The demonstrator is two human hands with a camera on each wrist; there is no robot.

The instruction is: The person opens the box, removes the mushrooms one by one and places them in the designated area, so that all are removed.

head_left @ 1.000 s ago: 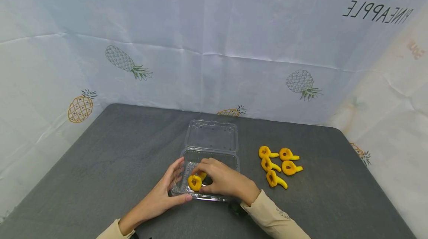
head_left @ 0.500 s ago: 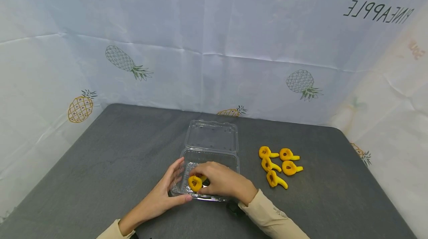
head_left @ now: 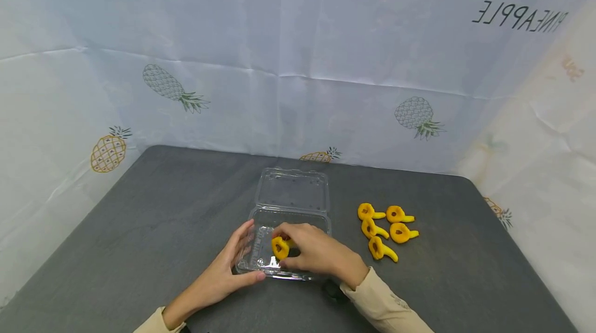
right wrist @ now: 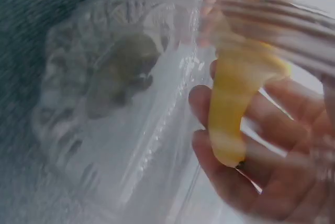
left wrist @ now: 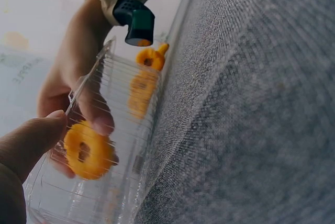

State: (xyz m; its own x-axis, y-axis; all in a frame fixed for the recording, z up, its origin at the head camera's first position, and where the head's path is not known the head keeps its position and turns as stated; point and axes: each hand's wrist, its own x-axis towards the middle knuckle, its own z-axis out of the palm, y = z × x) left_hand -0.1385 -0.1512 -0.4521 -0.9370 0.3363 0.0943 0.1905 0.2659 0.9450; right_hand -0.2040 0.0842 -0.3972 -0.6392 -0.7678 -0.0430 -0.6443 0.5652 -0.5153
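Observation:
A clear plastic clamshell container lies with its lid folded back. My left hand holds its near left corner, fingers along the left wall and thumb at the front rim. Inside the container my right hand grips a yellow mushroom, likely a chanterelle, with fingers and thumb around it. In the left wrist view the mushroom's ruffled round cap with a dark hollow shows through the clear wall. Its yellow stem lies along the fingers in the right wrist view, blurred by the plastic.
Several similar yellow mushrooms lie grouped on the dark grey table, right of the container. The open lid reaches toward the back edge. A white curtain with pineapple prints hangs behind.
My right hand has shifted the mushroom a little to the right and toward the back inside the container. The left hand keeps its place on the container; the head view has turned slightly.

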